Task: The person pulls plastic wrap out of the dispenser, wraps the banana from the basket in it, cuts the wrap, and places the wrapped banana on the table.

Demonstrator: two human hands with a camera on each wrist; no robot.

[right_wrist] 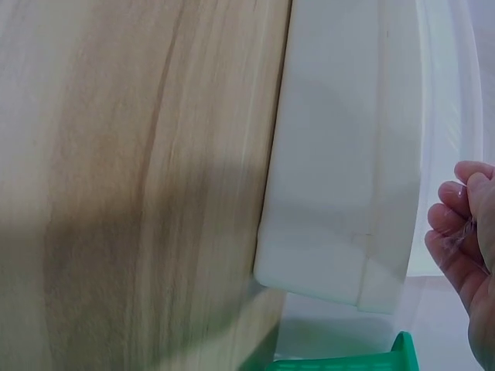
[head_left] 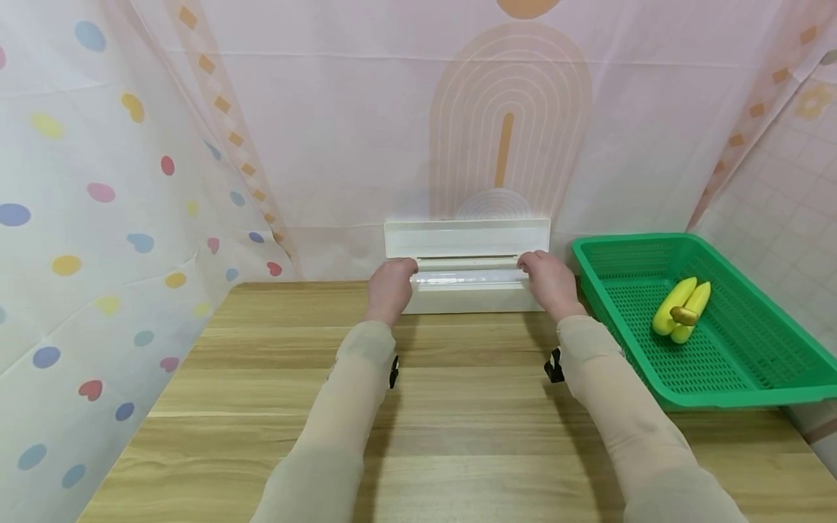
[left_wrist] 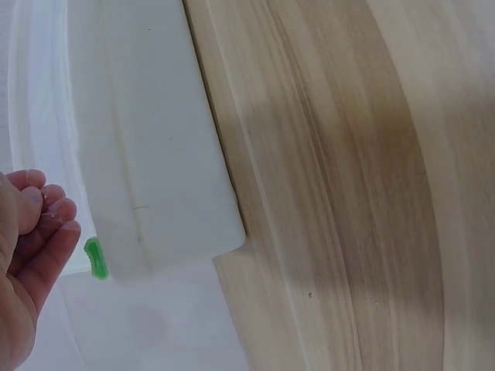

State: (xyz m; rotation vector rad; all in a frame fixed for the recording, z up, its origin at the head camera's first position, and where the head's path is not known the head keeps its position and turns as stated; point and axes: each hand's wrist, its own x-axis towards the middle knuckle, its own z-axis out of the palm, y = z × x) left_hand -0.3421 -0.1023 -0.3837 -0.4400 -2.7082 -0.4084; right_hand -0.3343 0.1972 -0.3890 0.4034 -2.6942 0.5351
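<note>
A long white cling film dispenser (head_left: 471,301) stands at the table's back edge, its lid (head_left: 467,240) raised against the curtain. Inside it shows a roll of clear film (head_left: 467,278). My left hand (head_left: 391,287) is at the dispenser's left end, thumb and fingertips pinching thin clear film; the left wrist view shows this hand (left_wrist: 39,232) beside a small green piece (left_wrist: 97,259). At the right end, my right hand (head_left: 551,285) pinches the film too, with wrinkled film at its fingertips in the right wrist view. The film between the hands is hard to make out.
A green plastic basket (head_left: 752,399) stands on the right of the wooden table (head_left: 458,421), close to my right forearm. Yellow bananas (head_left: 675,309) lie in it. A patterned curtain (head_left: 340,145) hangs behind the table, and a dotted one (head_left: 85,290) on the left.
</note>
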